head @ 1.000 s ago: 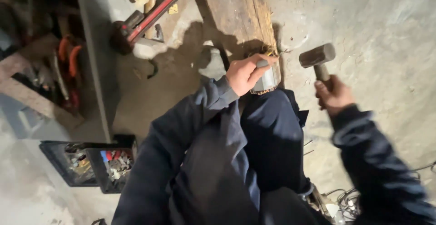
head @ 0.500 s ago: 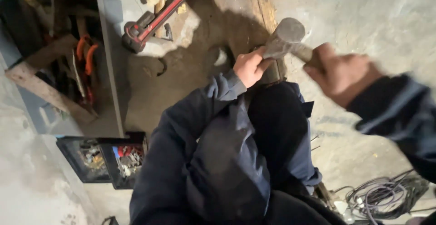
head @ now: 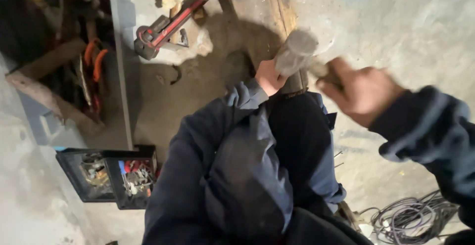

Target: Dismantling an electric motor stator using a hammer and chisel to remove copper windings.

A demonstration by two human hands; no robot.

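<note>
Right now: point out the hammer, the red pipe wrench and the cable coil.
hammer [head: 296, 52]: head view, on its blurred grey head.
red pipe wrench [head: 173, 21]: head view, mid-handle.
cable coil [head: 413, 217]: head view, on the loops at lower right.

pipe wrench left of beam | cables lower right

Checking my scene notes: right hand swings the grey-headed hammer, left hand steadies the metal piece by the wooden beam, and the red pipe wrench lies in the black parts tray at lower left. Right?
Not quite. In the head view the long red pipe wrench lies on the concrete floor at the top, not in the black parts tray. The rest stands: right hand swings the grey-headed hammer, left hand steadies the metal piece by the wooden beam.
</note>
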